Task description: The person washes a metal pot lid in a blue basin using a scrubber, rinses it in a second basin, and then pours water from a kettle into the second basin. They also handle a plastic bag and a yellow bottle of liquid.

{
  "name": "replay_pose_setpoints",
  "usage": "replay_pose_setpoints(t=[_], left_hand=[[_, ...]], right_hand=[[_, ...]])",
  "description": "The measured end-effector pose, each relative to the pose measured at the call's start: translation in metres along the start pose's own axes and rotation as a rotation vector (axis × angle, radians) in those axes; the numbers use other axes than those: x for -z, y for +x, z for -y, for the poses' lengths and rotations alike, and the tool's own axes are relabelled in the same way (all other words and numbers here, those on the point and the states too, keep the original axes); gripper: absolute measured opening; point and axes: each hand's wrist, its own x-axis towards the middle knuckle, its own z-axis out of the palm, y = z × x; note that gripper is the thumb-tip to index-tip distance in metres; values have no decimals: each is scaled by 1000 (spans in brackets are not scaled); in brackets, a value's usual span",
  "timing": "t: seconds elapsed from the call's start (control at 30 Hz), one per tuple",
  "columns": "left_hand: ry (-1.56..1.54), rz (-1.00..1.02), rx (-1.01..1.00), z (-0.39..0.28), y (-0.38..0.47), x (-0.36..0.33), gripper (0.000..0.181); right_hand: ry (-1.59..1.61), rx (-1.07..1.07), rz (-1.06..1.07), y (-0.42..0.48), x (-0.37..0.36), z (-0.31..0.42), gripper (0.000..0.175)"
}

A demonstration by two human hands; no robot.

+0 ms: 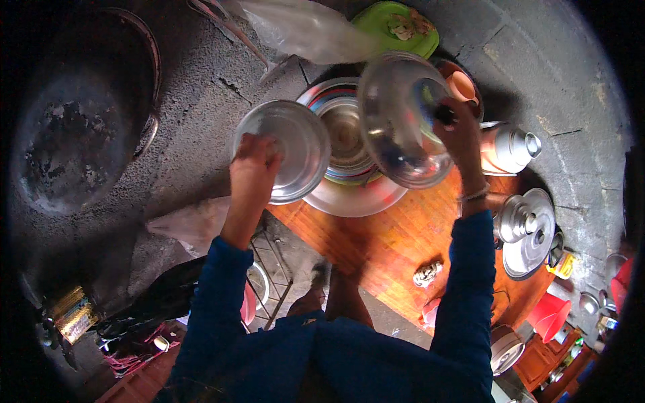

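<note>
My left hand (258, 158) grips a shallow round metal bowl or lid (302, 146), its fingers over the near-left part. In my right hand (456, 121) is a clear domed lid (398, 116), held by its dark knob and tilted on edge. Between the two lies a stack of nested metal and coloured bowls or plates (344, 126), set on a wide pale basin or tray (352, 201) at the corner of a wooden table (352, 242). The lid and the bowl partly cover the stack.
A metal flask (511, 148), a lidded pot (514, 219) and a large flat lid (529, 252) stand on the right. A crumpled cloth or cord (427, 273) lies on the table. A green board or lid (393, 25) is near the block wall; a big blackened pan (75, 141) hangs left.
</note>
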Motion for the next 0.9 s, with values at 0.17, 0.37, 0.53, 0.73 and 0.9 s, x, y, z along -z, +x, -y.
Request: replay_pose_setpoints(t=[0.17,0.37,0.53,0.73,0.9], left_hand=[[38,76,-251,-3,31,-76,24],[110,207,-270,-27,49,-153,29],[74,261,-228,-17,52,-176,29],[38,185,-287,-17,50,-192,35],[-84,220,-224,-9,48,-187,46]], right_hand=[[-51,-222,-16,-23,55,-4,37],[-29,-236,-75,-54,78,-20,35],[-112,-248,-90,-66,84,-20,34],[-106,-182,-94,-69,74,-15,34],[-51,-131,10,-67,30,-7,38]])
